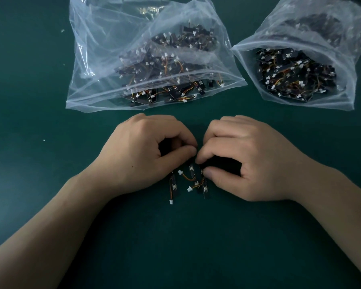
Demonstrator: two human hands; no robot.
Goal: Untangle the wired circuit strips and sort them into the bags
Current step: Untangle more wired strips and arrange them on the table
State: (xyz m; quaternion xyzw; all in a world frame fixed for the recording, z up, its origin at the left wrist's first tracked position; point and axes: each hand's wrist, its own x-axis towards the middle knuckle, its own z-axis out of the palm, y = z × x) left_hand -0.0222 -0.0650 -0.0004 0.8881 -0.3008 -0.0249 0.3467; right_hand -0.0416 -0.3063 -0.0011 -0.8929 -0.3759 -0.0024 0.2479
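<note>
A small tangle of black circuit strips (pixel 191 181) with orange-yellow wires and white plugs lies on the green table, low between my hands. My left hand (pixel 146 151) has its fingers curled, thumb and forefinger pinching the top of the tangle. My right hand (pixel 240 157) faces it, fingertips almost touching the left ones, thumb and fingers pinching a strip at the tangle's right side. One strip (pixel 174 186) hangs down at the left with its white plug lowest. Two clear plastic bags hold many more strips: a large bag (pixel 104 49) at back centre, a second bag (pixel 342 49) at back right.
The dark green table (pixel 40 184) runs all round. Both bags lie with their open mouths toward me, just beyond my knuckles. A few white specks lie on the table at the left.
</note>
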